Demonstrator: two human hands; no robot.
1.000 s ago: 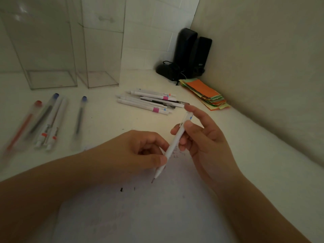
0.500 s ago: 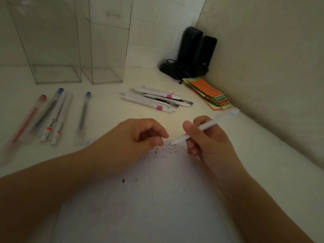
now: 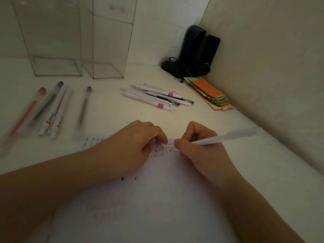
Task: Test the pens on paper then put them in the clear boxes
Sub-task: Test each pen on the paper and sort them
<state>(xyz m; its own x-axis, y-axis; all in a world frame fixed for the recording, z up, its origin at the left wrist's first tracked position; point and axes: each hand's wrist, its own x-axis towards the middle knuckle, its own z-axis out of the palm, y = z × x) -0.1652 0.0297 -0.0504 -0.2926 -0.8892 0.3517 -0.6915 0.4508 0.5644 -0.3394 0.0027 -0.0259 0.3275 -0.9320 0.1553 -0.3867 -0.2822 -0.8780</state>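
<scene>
Item: white pen [image 3: 222, 139], which my right hand [image 3: 198, 148] is gripping, tip down on the paper [image 3: 157, 207] for testing. My left hand [image 3: 133, 146], fingers curled and holding nothing, is steadying the sheet. Clear boxes [image 3: 57, 67] are waiting far left.

Your sheet of paper [image 3: 157, 207] lies nearest you on the table [image 3: 112, 109]. Behind it, one group of pens [image 3: 52, 109] lies to the left and a pile of pens [image 3: 154, 96] to the right. Two clear boxes [image 3: 57, 67] stand behind the left group. Far right, paper slips [image 3: 210, 93] lie before the speakers [image 3: 199, 50] in the corner.
</scene>
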